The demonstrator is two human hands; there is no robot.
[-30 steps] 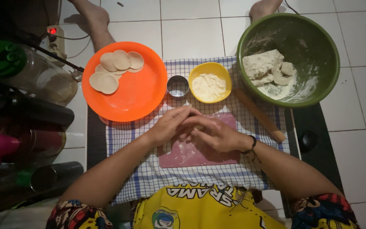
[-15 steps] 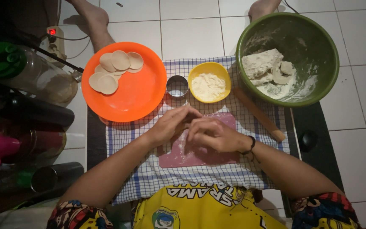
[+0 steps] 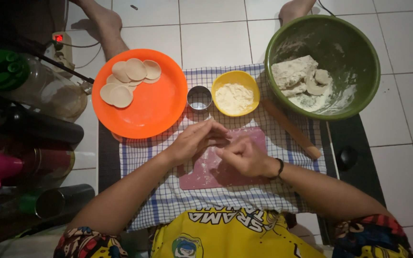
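Working over the pink board (image 3: 206, 174), I have both hands together above its upper half, on a checked cloth (image 3: 225, 198) spread over the floor tiles. My left hand (image 3: 194, 141) is curled, fingers bent inward toward the right, and my right hand (image 3: 244, 155) is loosely clenched, fingertips meeting the left ones; whatever sits between them is hidden by my fingers, so I cannot tell if either hand grips anything. The board is dusted with a pale streak of flour near my left wrist, and its lower part lies bare. Just beyond my hands stands a small round metal cutter (image 3: 199, 98), open side up, and right beside it a yellow bowl (image 3: 237, 79) filled with white flour. To the left is an orange plate (image 3: 154, 110) carrying several flat round dough discs (image 3: 130, 79), overlapping along its far left edge, the rest of the plate bare. To the right a large green bowl (image 3: 340, 48) holds a rough lump of dough and a few smaller pieces, its inner wall smeared with flour. A wooden rolling pin (image 3: 292, 129) lies slanted on the cloth between the green bowl and my right hand, near but apart from it.
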